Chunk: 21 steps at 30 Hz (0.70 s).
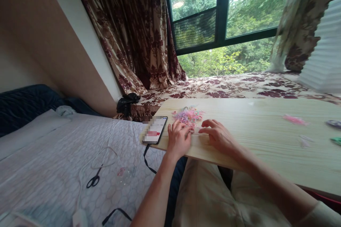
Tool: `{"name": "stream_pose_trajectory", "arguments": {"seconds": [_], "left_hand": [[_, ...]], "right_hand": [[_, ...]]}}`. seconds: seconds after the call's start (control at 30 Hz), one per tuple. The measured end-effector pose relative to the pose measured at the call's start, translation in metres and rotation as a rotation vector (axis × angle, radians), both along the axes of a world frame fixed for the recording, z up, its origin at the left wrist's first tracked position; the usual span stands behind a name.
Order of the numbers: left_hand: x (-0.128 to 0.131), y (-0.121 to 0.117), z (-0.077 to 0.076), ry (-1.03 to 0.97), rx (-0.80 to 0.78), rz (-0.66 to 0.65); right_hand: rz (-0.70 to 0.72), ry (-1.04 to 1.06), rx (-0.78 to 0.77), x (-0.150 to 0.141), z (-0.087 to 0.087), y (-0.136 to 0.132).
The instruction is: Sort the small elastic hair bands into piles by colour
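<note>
A heap of small pastel rubber bands (pixel 188 115) lies near the left end of a light wooden board (pixel 253 138) across my lap. My left hand (pixel 178 139) rests on the board just below the heap, its fingers slightly curled and its fingertips touching the nearest bands. To the right of it, my right hand (pixel 217 134) lies with its fingers stretched toward the heap, the tips at its lower right edge. Neither hand visibly holds anything.
A phone (pixel 155 129) with a lit screen sits at the board's left corner, a black cable hanging from it. Black scissors (pixel 93 181) and a white cable lie on the bed cover. More small bands (pixel 295 119) are scattered at the board's right. Curtains and a window stand beyond.
</note>
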<state>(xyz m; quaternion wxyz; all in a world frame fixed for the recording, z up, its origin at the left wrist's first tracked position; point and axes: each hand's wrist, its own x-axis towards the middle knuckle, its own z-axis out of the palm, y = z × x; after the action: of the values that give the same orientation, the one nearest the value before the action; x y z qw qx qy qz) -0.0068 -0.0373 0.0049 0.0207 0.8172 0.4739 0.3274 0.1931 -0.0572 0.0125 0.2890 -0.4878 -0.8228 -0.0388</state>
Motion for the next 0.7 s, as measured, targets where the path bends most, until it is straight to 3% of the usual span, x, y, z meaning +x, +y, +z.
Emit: {"name": "stream_pose_trajectory", "arguments": {"seconds": [0.7], "left_hand": [[0.0,0.001,-0.001,0.002,-0.009,-0.006]], "right_hand": [[-0.134,-0.03,-0.13,-0.011,0.004,0.01]]}}
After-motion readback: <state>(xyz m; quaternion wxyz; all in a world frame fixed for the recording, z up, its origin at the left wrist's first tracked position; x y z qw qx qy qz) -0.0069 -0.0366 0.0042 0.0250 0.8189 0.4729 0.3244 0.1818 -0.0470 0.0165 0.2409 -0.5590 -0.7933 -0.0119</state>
